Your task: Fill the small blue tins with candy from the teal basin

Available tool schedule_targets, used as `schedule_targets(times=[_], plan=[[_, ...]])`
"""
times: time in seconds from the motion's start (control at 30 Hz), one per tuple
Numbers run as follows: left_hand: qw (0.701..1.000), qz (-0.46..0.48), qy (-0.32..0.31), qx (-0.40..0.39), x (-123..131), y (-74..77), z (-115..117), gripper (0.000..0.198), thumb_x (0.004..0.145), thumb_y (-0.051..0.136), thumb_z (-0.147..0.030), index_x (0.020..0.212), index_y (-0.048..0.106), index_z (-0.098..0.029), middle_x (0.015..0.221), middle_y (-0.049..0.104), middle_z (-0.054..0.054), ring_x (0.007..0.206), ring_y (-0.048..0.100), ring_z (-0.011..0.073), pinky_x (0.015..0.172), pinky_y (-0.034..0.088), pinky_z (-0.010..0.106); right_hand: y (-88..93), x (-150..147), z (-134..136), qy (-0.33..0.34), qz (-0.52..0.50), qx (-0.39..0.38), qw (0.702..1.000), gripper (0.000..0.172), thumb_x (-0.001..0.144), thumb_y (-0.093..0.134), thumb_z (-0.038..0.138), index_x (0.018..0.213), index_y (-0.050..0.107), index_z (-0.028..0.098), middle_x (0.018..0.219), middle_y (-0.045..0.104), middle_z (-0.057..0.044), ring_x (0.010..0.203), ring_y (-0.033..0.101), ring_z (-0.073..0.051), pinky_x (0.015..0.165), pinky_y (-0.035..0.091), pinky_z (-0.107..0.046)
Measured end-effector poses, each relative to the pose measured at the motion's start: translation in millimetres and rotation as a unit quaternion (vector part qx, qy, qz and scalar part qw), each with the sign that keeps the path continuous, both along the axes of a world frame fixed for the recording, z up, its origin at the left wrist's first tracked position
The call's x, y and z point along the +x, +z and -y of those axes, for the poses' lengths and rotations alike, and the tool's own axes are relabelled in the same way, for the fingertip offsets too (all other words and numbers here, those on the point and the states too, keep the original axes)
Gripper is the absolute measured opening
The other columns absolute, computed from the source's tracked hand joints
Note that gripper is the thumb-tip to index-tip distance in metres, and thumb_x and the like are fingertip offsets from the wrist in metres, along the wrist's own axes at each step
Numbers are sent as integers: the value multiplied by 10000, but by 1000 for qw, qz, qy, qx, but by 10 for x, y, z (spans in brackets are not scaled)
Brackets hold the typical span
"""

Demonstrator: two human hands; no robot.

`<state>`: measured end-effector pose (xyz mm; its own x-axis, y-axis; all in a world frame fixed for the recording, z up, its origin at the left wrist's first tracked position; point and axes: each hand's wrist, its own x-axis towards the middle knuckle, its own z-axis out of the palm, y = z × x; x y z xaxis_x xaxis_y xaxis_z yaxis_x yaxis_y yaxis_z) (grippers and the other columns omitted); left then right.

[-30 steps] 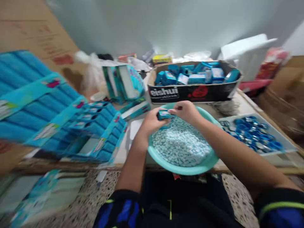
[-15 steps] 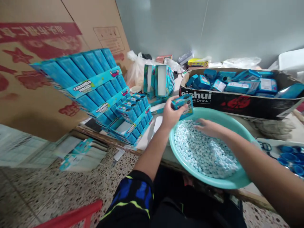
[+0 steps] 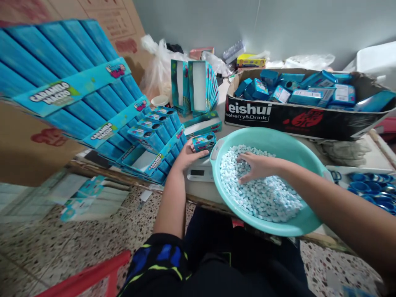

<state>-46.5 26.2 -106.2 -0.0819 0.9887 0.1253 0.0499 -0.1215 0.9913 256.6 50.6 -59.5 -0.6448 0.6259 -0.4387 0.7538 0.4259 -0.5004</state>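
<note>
A small blue candy box (image 3: pixel 204 142) is in my left hand (image 3: pixel 187 156), thumb along its lower edge, fingers behind it. It is above a white digital scale (image 3: pixel 199 175), left of the basin's rim; whether it touches the scale I cannot tell. My right hand (image 3: pixel 256 166) is inside the turquoise basin (image 3: pixel 309 165), its thumb and fingers spread and the tips at the pale blue and white candies (image 3: pixel 262 202). Left of my left hand, a display tray (image 3: pixel 154 165) holds several upright blue boxes, on a stack of filled trays (image 3: pixel 83 95).
A black carton (image 3: pixel 278 115) full of blue boxes stands behind the basin. Folded display trays (image 3: pixel 198 84) stand at the back, with one tray (image 3: pixel 202 123) lying in front. Blue ring-shaped pieces (image 3: pixel 371 189) lie at the right. A red stool (image 3: pixel 89 276) is on the floor, lower left.
My left hand has brought the candy box from over the basin's far rim leftward and down to the scale. My right hand's fingers have spread among the candies. The view has shifted.
</note>
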Motion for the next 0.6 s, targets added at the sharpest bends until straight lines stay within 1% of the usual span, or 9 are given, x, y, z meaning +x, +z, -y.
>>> schedule_targets(times=[0.03, 0.1, 0.17, 0.23, 0.3, 0.37, 0.47, 0.53, 0.6], plan=[[1000, 2, -1, 4, -23, -11, 9, 808, 581, 997, -497, 1259, 661, -212, 1227, 769, 137, 1188, 728, 347, 1072, 579, 506, -1, 0, -2, -3, -2, 1, 1000, 732, 769, 873, 542, 1359, 575, 226, 1432, 567, -135, 1150, 647, -315, 887, 507, -337], [999, 1, 17, 29, -77, -4, 24, 886, 586, 993, -533, 1330, 638, -210, 1355, 717, 166, 1299, 676, 355, 1142, 536, 500, -7, 2, -11, -1, -11, 12, 1000, 662, 763, 882, 510, 1293, 614, 217, 1359, 622, -120, 1109, 647, -301, 837, 495, -326], [997, 3, 32, 66, -123, 11, 31, 895, 614, 959, -616, 1342, 637, -207, 1462, 650, 186, 1422, 586, 354, 1224, 463, 486, -15, -2, -15, 1, -26, 34, 999, 516, 784, 875, 447, 1191, 670, 207, 1247, 684, -104, 1028, 655, -278, 794, 477, -322], [995, 14, 33, 91, -145, 16, 33, 863, 649, 906, -700, 1314, 658, -208, 1495, 625, 187, 1486, 523, 346, 1274, 402, 470, -17, -18, -3, -7, -32, 55, 998, 363, 822, 846, 356, 1123, 712, 204, 1134, 727, -96, 950, 660, -258, 763, 458, -321], [993, 28, 35, 105, -150, 14, 37, 847, 668, 859, -760, 1287, 678, -212, 1492, 629, 178, 1497, 510, 342, 1294, 374, 468, -10, -39, 19, -17, -29, 73, 997, 273, 857, 806, 283, 1109, 740, 201, 1054, 749, -99, 899, 663, -250, 749, 446, -323], [994, 26, 31, 104, -156, 17, 47, 842, 674, 833, -795, 1272, 695, -218, 1484, 638, 167, 1496, 509, 348, 1295, 374, 477, 6, -55, 37, -18, -22, 87, 996, 229, 885, 779, 259, 1104, 756, 195, 1012, 755, -105, 872, 660, -246, 733, 435, -322], [996, -2, 28, 84, -185, 34, 68, 811, 686, 817, -805, 1249, 721, -229, 1464, 657, 155, 1484, 521, 354, 1269, 412, 476, 31, -62, 32, -20, -23, 95, 995, 136, 926, 741, 255, 1047, 762, 198, 996, 750, -92, 854, 645, -228, 717, 420, -309], [996, -8, 39, 85, -209, 45, 78, 802, 692, 806, -812, 1236, 733, -227, 1441, 673, 153, 1461, 546, 353, 1243, 442, 469, 40, -58, 14, -23, -27, 96, 995, 74, 940, 715, 239, 987, 754, 198, 979, 743, -79, 840, 629, -212, 715, 410, -301], [994, 0, 51, 95, -223, 53, 85, 805, 695, 791, -824, 1227, 743, -221, 1418, 690, 153, 1433, 574, 351, 1217, 468, 469, 43, -55, -1, -26, -27, 97, 995, 53, 939, 705, 234, 947, 739, 195, 953, 733, -67, 813, 611, -201, 708, 400, -299]])
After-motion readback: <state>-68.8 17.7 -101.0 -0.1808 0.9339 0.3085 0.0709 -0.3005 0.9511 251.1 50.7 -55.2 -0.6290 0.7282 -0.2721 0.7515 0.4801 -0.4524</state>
